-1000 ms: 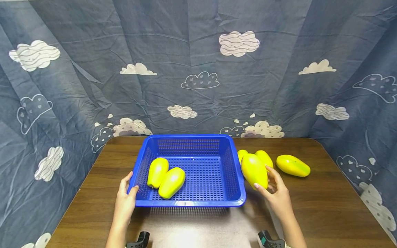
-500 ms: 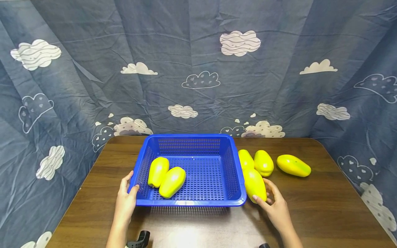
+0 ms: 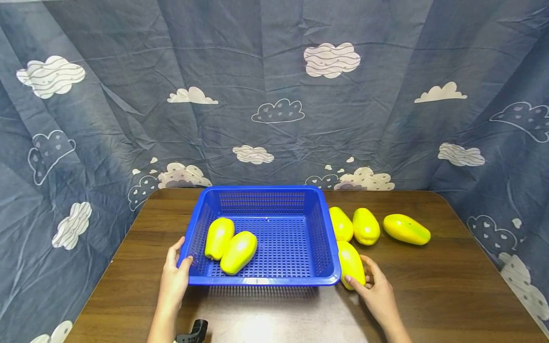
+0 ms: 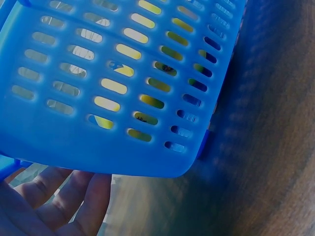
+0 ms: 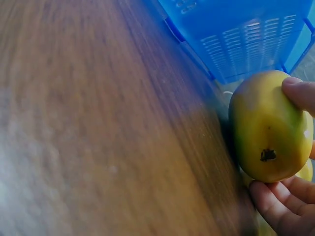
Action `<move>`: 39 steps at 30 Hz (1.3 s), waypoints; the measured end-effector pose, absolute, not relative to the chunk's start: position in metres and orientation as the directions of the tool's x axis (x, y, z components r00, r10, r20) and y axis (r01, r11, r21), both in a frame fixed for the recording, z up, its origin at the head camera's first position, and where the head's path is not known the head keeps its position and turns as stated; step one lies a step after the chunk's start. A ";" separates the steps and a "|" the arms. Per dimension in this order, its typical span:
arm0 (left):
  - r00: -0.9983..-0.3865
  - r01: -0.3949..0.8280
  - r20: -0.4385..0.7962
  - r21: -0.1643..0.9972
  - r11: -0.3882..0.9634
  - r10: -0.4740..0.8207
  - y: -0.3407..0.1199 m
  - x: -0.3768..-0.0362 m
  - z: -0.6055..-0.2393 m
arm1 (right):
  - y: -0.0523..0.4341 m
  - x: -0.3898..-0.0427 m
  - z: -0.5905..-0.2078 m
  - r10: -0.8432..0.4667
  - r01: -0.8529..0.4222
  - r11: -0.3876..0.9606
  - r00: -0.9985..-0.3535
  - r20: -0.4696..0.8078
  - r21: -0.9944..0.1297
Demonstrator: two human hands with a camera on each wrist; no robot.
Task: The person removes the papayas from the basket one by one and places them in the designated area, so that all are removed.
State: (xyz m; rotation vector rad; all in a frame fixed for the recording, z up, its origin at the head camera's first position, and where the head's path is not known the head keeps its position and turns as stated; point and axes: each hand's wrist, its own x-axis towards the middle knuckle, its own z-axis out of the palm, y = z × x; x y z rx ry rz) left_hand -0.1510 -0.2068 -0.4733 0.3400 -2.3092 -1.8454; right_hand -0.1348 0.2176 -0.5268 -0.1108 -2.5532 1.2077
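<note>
A blue plastic basket (image 3: 266, 281) with slotted walls stands mid-table. My left hand (image 3: 175, 274) grips its left rim, thumb over the edge; in the left wrist view, curled fingers (image 4: 74, 196) show beneath the basket wall (image 4: 98, 147). Two yellow papayas (image 3: 238, 252) lie inside, towards the left. Beside the basket's right wall, my right hand (image 3: 374, 288) holds another papaya (image 3: 352, 267) between thumb and fingers. That papaya (image 5: 270, 128) shows a dark stem scar in the right wrist view; it sits at or just above the table, which I cannot tell.
Behind the held papaya lie two more papayas (image 3: 366, 226), close to the basket's right side. A longer papaya (image 3: 406, 229) with a green patch lies farther right. The wooden table (image 3: 450, 286) ends at a dark cloud-patterned curtain (image 3: 274, 157).
My right hand has brought its papaya down and nearer to me along the basket's right side, uncovering the two papayas behind it. My left hand and the basket have stayed put.
</note>
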 end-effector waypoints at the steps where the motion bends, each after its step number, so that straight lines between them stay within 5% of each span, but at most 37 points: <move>1: -0.961 -0.073 -0.013 0.975 0.208 -0.277 -0.207 -0.151 -0.473 | 0.217 -0.135 -0.526 0.203 -0.058 0.640 -0.949 0.241 -0.766; 13: -0.963 -0.061 -0.006 0.979 0.196 -0.270 -0.206 -0.150 -0.473 | 0.216 -0.133 -0.524 0.223 -0.024 0.619 -0.953 0.205 -0.785; 39: -0.961 -0.086 -0.025 0.974 0.211 -0.277 -0.207 -0.152 -0.473 | 0.220 -0.144 -0.488 0.197 -0.233 0.602 -0.884 0.425 -0.764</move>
